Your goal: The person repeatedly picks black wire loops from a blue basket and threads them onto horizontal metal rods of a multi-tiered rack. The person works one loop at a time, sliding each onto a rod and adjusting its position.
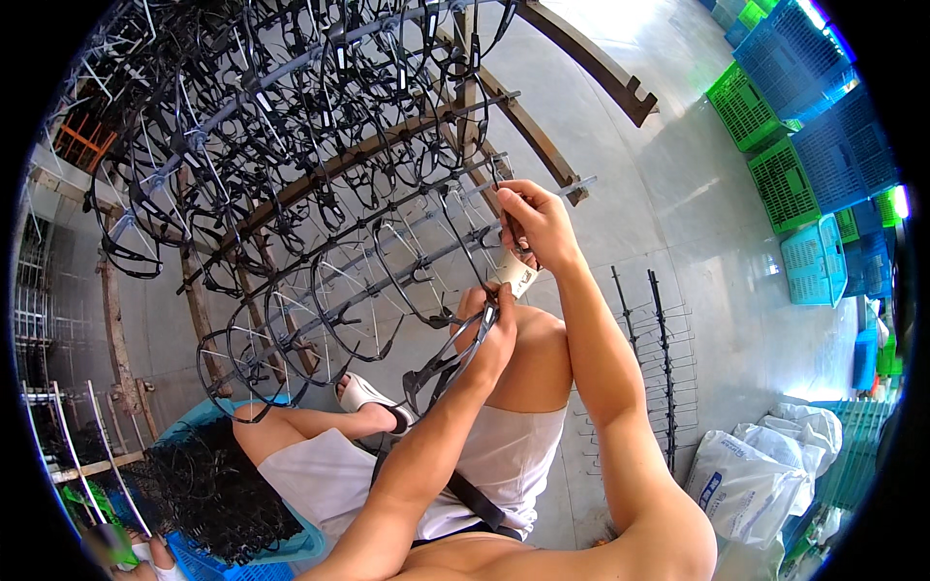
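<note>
My left hand (492, 327) is closed around several thin black curved plastic frames (436, 373), which hang down toward my lap; their exact kind is hard to tell. Higher and to the right, my right hand (542, 228) pinches a slim black curved piece by the end of a rod. Beside both hands runs a hanging rod (417, 264) with wire prongs, and similar black frames (378, 242) are hooked along it. My fingers hide part of what each hand holds.
A brown metal rack (542, 145) bears many rows of black frames. A light-blue tub (308, 542) of black pieces stands at lower left. Pronged rods (664, 368) lie on the floor at right, near white plastic bags (751, 479). Blue and green crates (785, 184) are stacked farther right.
</note>
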`<control>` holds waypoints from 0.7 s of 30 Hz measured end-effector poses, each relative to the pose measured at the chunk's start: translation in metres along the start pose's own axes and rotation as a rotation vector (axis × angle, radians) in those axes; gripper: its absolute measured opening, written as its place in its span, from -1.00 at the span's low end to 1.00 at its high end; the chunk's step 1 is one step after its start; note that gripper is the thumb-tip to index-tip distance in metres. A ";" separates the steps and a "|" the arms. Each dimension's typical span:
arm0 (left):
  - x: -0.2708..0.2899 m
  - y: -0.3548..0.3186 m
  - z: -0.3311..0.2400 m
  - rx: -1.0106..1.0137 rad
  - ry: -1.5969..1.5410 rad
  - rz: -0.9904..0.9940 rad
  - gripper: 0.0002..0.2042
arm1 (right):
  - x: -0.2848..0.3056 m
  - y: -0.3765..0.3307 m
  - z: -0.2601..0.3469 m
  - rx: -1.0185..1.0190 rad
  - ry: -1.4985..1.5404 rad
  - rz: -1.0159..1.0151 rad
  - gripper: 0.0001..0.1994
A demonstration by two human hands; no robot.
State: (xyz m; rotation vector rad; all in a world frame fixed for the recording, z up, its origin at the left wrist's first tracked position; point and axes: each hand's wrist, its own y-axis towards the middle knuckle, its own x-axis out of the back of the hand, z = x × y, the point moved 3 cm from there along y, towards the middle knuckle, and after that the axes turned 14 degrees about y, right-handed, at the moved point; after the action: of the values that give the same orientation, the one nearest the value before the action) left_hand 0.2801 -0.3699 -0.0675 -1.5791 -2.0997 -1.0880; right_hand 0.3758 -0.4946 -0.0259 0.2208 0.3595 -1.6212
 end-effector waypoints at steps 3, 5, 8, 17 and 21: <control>0.001 -0.001 -0.001 -0.005 -0.020 0.003 -0.84 | 0.002 0.000 -0.002 0.029 -0.004 0.008 -0.72; 0.001 -0.002 -0.001 -0.005 -0.027 0.000 -0.84 | 0.003 0.001 -0.004 0.050 0.003 0.029 -0.72; 0.000 -0.003 0.002 0.006 -0.027 -0.007 -0.84 | 0.001 0.003 -0.003 0.043 0.010 0.025 -0.73; -0.002 0.000 -0.001 -0.021 0.004 -0.081 -0.84 | 0.007 -0.017 0.009 0.027 -0.180 0.012 -0.75; 0.000 0.005 -0.001 -0.022 -0.002 -0.107 -0.84 | 0.011 -0.021 0.011 -0.008 -0.197 0.070 -0.74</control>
State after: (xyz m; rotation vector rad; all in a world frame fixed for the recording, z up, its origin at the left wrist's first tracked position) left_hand 0.2844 -0.3699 -0.0647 -1.4930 -2.2037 -1.1476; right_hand 0.3551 -0.5080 -0.0174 0.0663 0.2049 -1.5571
